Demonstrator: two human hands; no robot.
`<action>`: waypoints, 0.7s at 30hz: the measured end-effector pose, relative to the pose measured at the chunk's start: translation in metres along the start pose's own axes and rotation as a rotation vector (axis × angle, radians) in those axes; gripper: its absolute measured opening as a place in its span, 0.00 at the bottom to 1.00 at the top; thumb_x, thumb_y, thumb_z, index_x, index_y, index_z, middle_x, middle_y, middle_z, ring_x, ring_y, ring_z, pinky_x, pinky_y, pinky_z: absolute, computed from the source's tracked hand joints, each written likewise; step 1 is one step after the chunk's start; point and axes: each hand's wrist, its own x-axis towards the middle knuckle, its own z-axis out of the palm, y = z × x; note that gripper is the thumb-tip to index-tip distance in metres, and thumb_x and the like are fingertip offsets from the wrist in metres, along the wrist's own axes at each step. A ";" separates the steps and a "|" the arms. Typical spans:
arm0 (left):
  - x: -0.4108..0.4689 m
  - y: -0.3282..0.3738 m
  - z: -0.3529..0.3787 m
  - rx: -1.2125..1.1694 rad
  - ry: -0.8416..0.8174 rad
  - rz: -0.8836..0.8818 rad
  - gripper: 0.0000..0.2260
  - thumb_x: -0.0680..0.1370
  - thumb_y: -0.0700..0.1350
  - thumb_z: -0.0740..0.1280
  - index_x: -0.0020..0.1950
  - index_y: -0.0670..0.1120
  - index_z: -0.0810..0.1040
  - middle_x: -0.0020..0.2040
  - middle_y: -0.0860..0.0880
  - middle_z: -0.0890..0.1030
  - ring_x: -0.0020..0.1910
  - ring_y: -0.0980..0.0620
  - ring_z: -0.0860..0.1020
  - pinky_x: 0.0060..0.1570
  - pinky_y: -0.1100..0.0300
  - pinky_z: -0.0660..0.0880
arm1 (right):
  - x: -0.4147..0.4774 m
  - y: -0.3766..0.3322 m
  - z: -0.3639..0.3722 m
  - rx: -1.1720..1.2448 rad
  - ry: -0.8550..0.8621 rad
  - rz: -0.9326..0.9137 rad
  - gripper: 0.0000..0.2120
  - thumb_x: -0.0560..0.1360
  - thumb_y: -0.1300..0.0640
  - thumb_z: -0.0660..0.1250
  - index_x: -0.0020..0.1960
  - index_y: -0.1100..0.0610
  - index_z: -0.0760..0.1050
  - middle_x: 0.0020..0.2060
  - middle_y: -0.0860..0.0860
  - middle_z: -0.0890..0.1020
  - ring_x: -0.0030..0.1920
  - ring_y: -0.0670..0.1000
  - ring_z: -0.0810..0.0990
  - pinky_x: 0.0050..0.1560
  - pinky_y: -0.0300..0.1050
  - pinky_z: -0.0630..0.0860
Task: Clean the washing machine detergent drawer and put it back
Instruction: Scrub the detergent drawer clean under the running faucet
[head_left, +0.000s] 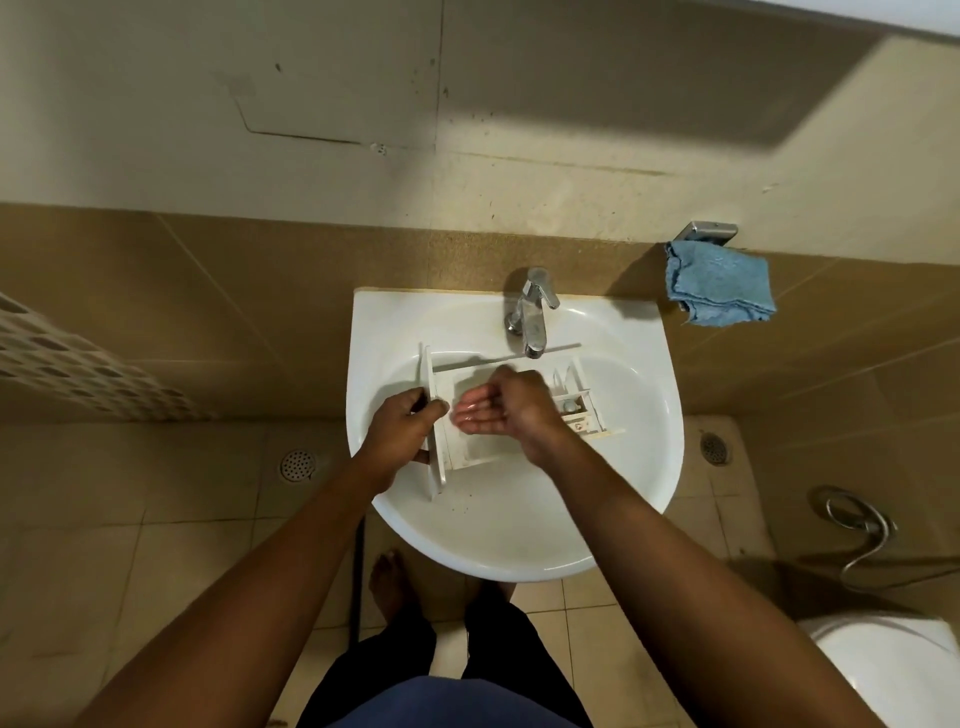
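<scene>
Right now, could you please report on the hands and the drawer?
Left hand grips detergent drawer by its front. Right hand open, wet, cupped over its compartment. Drawer in sink, near tap. Nothing blocking.

No readable text anywhere.

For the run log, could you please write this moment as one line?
stage: cleaning | left hand: grips detergent drawer front | right hand: cupped, wet, over drawer | place: sink, below tap

The person wore a blue top (441, 701) and black trousers (498, 639); the forearms (249, 587) and one foot (387, 582) were bare.
</scene>
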 end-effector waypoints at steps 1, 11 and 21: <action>0.000 0.000 0.000 0.010 0.001 0.004 0.10 0.84 0.47 0.66 0.62 0.48 0.83 0.53 0.42 0.86 0.51 0.42 0.85 0.42 0.45 0.86 | 0.001 0.003 0.011 -0.041 -0.033 -0.024 0.20 0.83 0.61 0.55 0.51 0.75 0.80 0.44 0.69 0.85 0.46 0.67 0.87 0.49 0.58 0.86; -0.002 0.002 0.003 0.058 0.024 0.013 0.10 0.82 0.47 0.69 0.57 0.42 0.82 0.45 0.40 0.80 0.46 0.45 0.82 0.39 0.48 0.85 | 0.044 -0.001 0.033 -0.044 0.047 -0.316 0.12 0.78 0.70 0.61 0.49 0.65 0.84 0.49 0.67 0.85 0.51 0.60 0.86 0.62 0.54 0.82; -0.009 0.003 0.002 0.023 0.042 0.033 0.11 0.82 0.47 0.69 0.58 0.40 0.81 0.43 0.47 0.79 0.44 0.47 0.83 0.42 0.43 0.86 | 0.042 -0.016 0.005 -0.751 0.179 -0.635 0.09 0.78 0.64 0.68 0.51 0.58 0.87 0.50 0.52 0.88 0.52 0.50 0.84 0.62 0.45 0.78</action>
